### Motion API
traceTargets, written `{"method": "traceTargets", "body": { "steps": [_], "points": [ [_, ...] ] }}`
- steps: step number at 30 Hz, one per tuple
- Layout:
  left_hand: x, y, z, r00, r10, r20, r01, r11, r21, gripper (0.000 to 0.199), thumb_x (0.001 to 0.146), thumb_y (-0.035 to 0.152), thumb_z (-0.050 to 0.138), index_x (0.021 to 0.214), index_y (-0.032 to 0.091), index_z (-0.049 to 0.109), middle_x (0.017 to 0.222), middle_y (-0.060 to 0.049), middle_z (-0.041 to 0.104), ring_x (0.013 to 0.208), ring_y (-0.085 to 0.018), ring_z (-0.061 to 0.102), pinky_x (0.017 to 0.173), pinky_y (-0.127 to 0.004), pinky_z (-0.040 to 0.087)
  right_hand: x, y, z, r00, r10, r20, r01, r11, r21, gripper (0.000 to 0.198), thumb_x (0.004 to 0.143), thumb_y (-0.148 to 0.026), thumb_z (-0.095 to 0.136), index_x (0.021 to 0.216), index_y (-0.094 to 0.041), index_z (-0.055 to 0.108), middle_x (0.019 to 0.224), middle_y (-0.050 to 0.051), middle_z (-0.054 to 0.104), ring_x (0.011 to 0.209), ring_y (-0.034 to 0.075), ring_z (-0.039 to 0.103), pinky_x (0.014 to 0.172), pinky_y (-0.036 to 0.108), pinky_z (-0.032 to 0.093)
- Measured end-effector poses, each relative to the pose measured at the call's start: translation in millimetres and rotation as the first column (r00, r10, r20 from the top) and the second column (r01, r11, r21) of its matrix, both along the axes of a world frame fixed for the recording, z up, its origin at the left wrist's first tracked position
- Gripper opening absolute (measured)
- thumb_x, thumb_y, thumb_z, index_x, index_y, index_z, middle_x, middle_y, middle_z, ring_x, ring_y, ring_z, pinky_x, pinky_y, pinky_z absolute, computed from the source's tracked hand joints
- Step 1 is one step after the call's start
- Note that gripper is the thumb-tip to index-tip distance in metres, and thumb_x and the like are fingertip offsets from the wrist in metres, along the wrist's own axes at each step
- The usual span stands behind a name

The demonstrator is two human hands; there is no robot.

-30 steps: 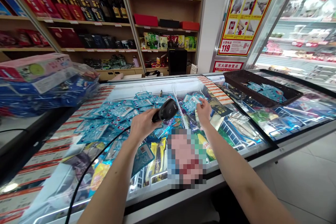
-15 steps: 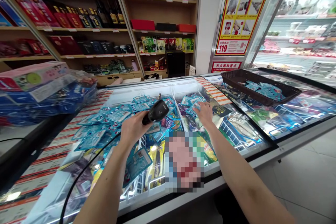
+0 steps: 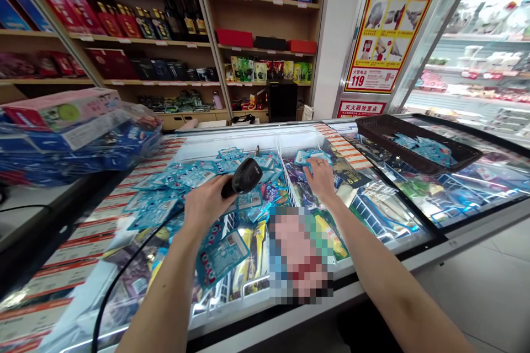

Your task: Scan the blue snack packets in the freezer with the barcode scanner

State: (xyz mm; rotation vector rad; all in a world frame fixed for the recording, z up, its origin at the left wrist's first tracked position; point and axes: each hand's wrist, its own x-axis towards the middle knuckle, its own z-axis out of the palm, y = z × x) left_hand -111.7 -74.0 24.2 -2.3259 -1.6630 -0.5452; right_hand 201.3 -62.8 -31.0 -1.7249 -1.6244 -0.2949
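My left hand point(image 3: 207, 201) is closed around a black handheld barcode scanner point(image 3: 244, 177), whose head points away and to the right. Its cable point(image 3: 124, 270) loops down along my left forearm. Many flat blue packets point(image 3: 165, 187) lie heaped around the scanner, over the glass and in the freezer basket. My right hand point(image 3: 321, 179), a ring on one finger, rests on a few blue packets point(image 3: 303, 155) in the compartment right of the white wire divider point(image 3: 290, 185). Its thumb and fingers are apart; the fingertips are partly hidden against the packets.
A dark brown tray point(image 3: 372, 135) with more blue packets stands on the freezer's right side. Plastic-wrapped boxes point(image 3: 74, 132) are stacked at left. The freezer's front rim point(image 3: 265, 317) runs below my arms. Stocked shelves point(image 3: 265, 47) stand behind. One patch near the front is pixelated.
The whole view has shifted slightly to the right. My right hand now covers more of the packets in the right compartment. The left hand still holds the scanner.
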Motion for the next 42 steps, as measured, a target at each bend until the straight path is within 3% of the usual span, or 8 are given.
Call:
{"method": "traceTargets", "body": {
  "steps": [8,13,19,24,29,34,42],
  "points": [
    [-16.3,-0.8,2.8,0.996,0.05,0.067,-0.053,0.998,0.044,0.038,0.08,0.045,0.045,0.111,0.027,0.055,0.107,-0.002,0.065,0.086,-0.021,0.062,0.057,-0.027,0.034,-28.1,35.9,1.5,0.927,0.262,-0.269,-0.291,0.954,-0.074,0.031,0.088,-0.035,0.043,0.108,-0.021,0.062,0.099,0.005,0.068,0.093,0.02,0.061,0.088,0.033,0.043],
    [-22.2,1.7,0.6,0.989,0.102,0.106,-0.109,0.992,0.061,0.04,0.08,0.047,0.044,0.113,0.027,0.054,0.109,-0.002,0.065,0.087,-0.022,0.062,0.056,-0.027,0.033,-54.8,77.7,1.4,0.865,0.307,-0.397,-0.382,0.915,-0.125,0.042,0.086,-0.05,0.045,0.107,-0.019,0.064,0.102,0.009,0.068,0.093,0.022,0.062,0.087,0.036,0.045],
    [-24.7,2.4,-0.8,0.993,0.083,0.087,-0.087,0.995,0.049,0.04,0.078,0.044,0.047,0.114,0.028,0.054,0.109,-0.002,0.064,0.084,-0.021,0.062,0.055,-0.026,0.033,-79.7,101.1,-10.8,0.927,0.275,-0.256,-0.333,0.917,-0.222,0.053,0.082,-0.058,0.046,0.124,-0.026,0.055,0.116,0.005,0.063,0.114,0.027,0.049,0.099,0.042,0.034],
    [-24.8,2.9,-1.7,0.99,0.082,0.115,-0.09,0.994,0.064,0.039,0.078,0.042,0.049,0.113,0.028,0.055,0.109,-0.001,0.065,0.084,-0.02,0.062,0.056,-0.026,0.034,-77.4,96.8,-11.7,0.936,0.297,-0.189,-0.342,0.895,-0.288,0.05,0.072,-0.054,0.062,0.115,-0.028,0.06,0.12,0.002,0.06,0.114,0.027,0.048,0.099,0.041,0.035],
    [-22.0,1.0,-0.7,0.993,0.062,0.105,-0.069,0.995,0.067,0.037,0.077,0.042,0.05,0.111,0.028,0.056,0.106,-0.001,0.065,0.084,-0.02,0.062,0.056,-0.026,0.034,-64.8,92.2,-9.2,0.894,0.295,-0.337,-0.383,0.893,-0.235,0.066,0.057,-0.041,0.077,0.118,-0.024,0.057,0.108,0.005,0.064,0.103,0.025,0.056,0.088,0.037,0.043],
    [-20.6,-0.8,-1.3,0.998,0.018,0.059,-0.023,0.996,0.088,0.034,0.079,0.042,0.048,0.11,0.029,0.055,0.107,0.001,0.065,0.086,-0.021,0.062,0.054,-0.027,0.032,-59.5,95.2,-13.3,0.857,0.244,-0.454,-0.387,0.886,-0.254,0.056,0.05,-0.034,0.079,0.102,-0.02,0.063,0.092,0.003,0.065,0.089,0.023,0.06,0.079,0.034,0.046],
    [-19.0,1.9,-3.6,0.999,-0.005,0.048,0.002,0.997,0.071,0.038,0.079,0.042,0.048,0.114,0.029,0.055,0.108,0.0,0.064,0.086,-0.021,0.061,0.057,-0.027,0.036,-46.4,84.2,-17.7,0.759,0.236,-0.607,-0.281,0.959,0.021,0.035,0.063,-0.034,0.066,0.093,-0.017,0.058,0.072,-0.001,0.061,0.069,0.016,0.058,0.069,0.03,0.048]
  ]
}}
